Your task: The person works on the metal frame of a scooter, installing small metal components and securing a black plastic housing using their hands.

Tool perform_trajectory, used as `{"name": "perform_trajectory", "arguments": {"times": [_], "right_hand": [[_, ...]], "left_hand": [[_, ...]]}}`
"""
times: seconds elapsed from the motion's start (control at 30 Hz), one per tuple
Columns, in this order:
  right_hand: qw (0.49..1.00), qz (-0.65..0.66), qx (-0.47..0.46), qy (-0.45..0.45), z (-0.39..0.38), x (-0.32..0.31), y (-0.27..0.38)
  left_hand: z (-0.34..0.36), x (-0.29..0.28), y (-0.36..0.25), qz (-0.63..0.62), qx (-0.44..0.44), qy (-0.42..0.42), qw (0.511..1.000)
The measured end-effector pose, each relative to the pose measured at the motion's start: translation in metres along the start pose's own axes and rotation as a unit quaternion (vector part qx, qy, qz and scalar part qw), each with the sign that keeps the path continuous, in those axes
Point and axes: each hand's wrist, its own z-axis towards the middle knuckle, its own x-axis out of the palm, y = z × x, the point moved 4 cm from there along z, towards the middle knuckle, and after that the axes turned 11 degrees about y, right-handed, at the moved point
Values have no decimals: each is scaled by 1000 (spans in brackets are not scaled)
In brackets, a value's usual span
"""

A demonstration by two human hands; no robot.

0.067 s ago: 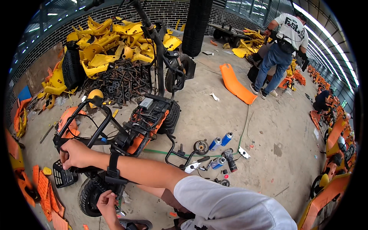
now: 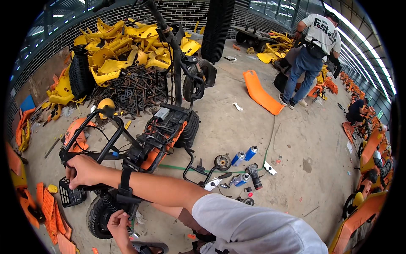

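Note:
A stripped kart-like vehicle stands before me with a black tubular frame and exposed battery and wiring. My right hand reaches across from the lower right, a black strap on its forearm. Its fingers are curled at the frame's left end, above a slotted black footplate; what they grip is hidden. Low down, beside the black tyre and a coil spring shock absorber, my left hand has its fingers pinched together. Anything in that pinch is too small to make out.
To the right lie blue spray cans, a dark power tool and a bent black tube. Yellow panels and dark metal parts are heaped behind. An orange panel lies near a standing person.

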Motion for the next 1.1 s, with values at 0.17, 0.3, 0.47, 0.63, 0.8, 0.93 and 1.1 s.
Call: {"name": "perform_trajectory", "arguments": {"times": [0.17,0.3,0.47,0.63,0.8,0.93,1.1], "right_hand": [[990,125,-42,45,11,0,-30],[1000,-1,20,14,3,1,-4],[992,80,-67,65,7,-2,-11],[999,26,21,32,3,-3,0],[999,17,-42,2,5,0,-8],[997,66,-8,43,8,0,-19],[1000,-17,0,2,4,-3,-12]], "left_hand": [[3,5,-2,-5,5,13,1000],[-2,-1,-1,-8,-1,-2,1000],[-1,4,-5,-7,2,12,1000],[-4,4,-8,-26,5,9,1000],[-2,4,-5,-28,9,21,999],[0,5,-5,-15,6,20,1000],[1,4,-2,11,-2,6,1000]]}}
